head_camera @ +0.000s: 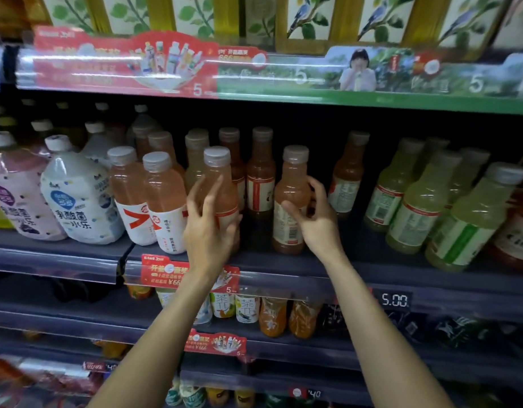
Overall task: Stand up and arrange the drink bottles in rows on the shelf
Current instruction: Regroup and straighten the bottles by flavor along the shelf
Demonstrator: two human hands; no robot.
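Note:
Pink-orange drink bottles with grey caps stand in rows on the middle shelf (283,262). My left hand (208,225) is on the lower half of one front bottle (220,178), fingers reaching up its left side and thumb round its right. To the right stands a lone bottle of the same drink (292,187). My right hand (314,219) grips it, thumb across the label and fingers curled round its right side. Both bottles are upright at the shelf's front. Two more front bottles (163,195) stand just left of my left hand.
White and pink yoghurt-drink bottles (77,198) fill the shelf's left end. Pale green bottles (416,201) stand at the right. A dark gap lies between the lone pink bottle and another (347,178) behind it. Lower shelves hold tea and orange drinks (272,316).

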